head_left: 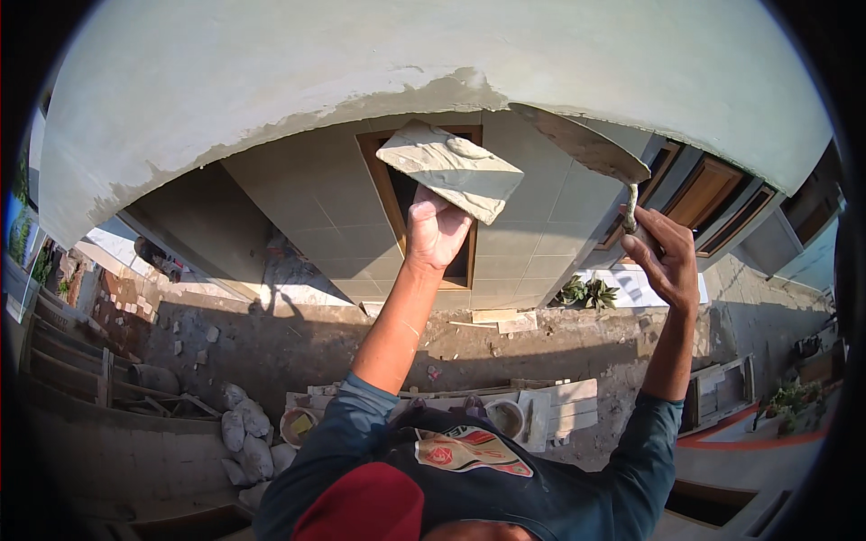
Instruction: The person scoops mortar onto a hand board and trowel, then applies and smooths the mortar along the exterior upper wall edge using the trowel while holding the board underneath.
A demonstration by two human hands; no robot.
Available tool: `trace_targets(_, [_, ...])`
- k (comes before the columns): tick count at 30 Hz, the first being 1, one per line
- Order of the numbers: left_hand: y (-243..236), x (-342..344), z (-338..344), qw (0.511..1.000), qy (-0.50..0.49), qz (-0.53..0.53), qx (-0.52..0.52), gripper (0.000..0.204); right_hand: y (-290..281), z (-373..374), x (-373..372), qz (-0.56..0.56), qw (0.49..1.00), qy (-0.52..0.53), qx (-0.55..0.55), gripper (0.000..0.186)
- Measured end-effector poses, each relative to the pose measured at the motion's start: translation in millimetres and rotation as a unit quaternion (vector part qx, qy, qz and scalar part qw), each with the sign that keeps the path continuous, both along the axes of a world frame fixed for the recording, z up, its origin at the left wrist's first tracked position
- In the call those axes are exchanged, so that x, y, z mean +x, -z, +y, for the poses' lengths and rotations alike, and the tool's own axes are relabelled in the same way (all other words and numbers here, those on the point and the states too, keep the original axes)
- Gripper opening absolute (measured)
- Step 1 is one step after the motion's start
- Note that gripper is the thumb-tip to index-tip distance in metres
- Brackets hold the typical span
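Observation:
My left hand (435, 233) is closed on the underside of a plasterer's hawk (492, 185), a small rectangular board held up and tilted. Wet grey plaster (442, 149) lies smeared over its face. To the right, my right hand (663, 257) has its fingers wrapped round the plaster-caked handle of a trowel (591, 144). The trowel's long blade reaches up and left to the lower edge of a pale plastered overhang (316, 54); whether it touches is hard to tell. A darker damp patch of plaster (433, 95) runs along that edge, above the hawk.
Far below me is the ground, with wooden planks (573, 406), a bucket (505, 417) and several white sacks (248, 428). A tiled wall (334, 198) with a wood-framed opening stands under the overhang. Green plants (586, 291) grow by its right corner.

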State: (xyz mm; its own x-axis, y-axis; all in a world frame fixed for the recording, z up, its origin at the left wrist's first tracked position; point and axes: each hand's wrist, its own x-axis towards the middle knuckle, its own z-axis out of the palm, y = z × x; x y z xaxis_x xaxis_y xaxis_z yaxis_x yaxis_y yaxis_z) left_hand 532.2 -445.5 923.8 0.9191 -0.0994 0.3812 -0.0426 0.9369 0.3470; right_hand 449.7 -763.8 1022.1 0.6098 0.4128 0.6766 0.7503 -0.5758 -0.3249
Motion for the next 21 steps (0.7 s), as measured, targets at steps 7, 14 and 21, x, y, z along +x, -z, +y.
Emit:
trace_targets(7, [-5, -37, 0, 0.997, -0.033, -0.036, 0.061, 0.068, 18, 5, 5, -0.117, 0.980, -0.023, -0.160, 0.037])
trace_targets(14, [-11, -89, -18, 0.966, 0.094, -0.047, 0.238, 0.100, 49, 22, 51, -0.209, 0.974, -0.020, -0.084, 0.045])
trace_targets(21, [-1, -40, -38, 0.994, -0.087, -0.043, 0.058, 0.065, -5, 12, 51, -0.211, 0.977, -0.010, -0.041, 0.044])
